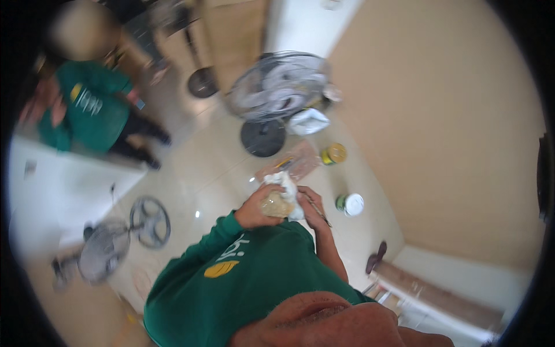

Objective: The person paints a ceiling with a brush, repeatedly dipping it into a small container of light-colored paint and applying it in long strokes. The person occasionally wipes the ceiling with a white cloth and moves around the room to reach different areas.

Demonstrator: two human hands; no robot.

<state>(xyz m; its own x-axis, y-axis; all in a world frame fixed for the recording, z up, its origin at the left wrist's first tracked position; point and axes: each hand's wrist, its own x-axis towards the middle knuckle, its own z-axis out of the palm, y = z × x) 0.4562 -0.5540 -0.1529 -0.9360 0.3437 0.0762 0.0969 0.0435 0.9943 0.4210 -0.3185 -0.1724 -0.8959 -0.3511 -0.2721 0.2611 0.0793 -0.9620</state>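
Observation:
Close to my chest, my left hand (254,207) is wrapped round a clear, rounded vessel with something beige in it (276,206); its exact kind I cannot make out. A crumpled white cloth (283,184) lies against this vessel, between my two hands. On the other side, my right hand (312,207) is closed, with a thin dark stick-like tool (321,214) slanting out from its fingers toward the wrist. The right fingertips touch the white cloth. Blur hides the tool's tip.
On the tiled floor ahead lies a pinkish sheet (303,159) with small tools. Nearby stand a yellow can (334,154), a green can with white lid (350,204), a white bag (309,121) and a large fan (280,87). Another fan (104,248) and a person (92,104) are left.

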